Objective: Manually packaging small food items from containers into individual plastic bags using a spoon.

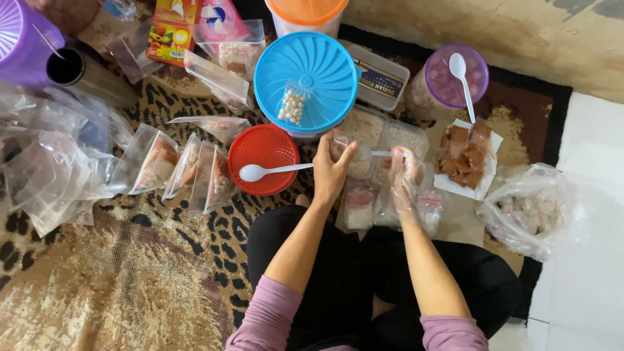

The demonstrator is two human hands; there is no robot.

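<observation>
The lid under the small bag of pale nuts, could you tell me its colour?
Bright blue lid, ribbed; head view.

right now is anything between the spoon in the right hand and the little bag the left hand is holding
Nothing visible. The right hand holds the white spoon with its bowl right at the small clear bag pinched by the left hand, above the clear tubs.

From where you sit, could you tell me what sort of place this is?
Probably a home floor used for packing snacks by hand: a leopard-print rug on the ground, small filled plastic bags, and lidded tubs such as the blue-lidded container.
</observation>
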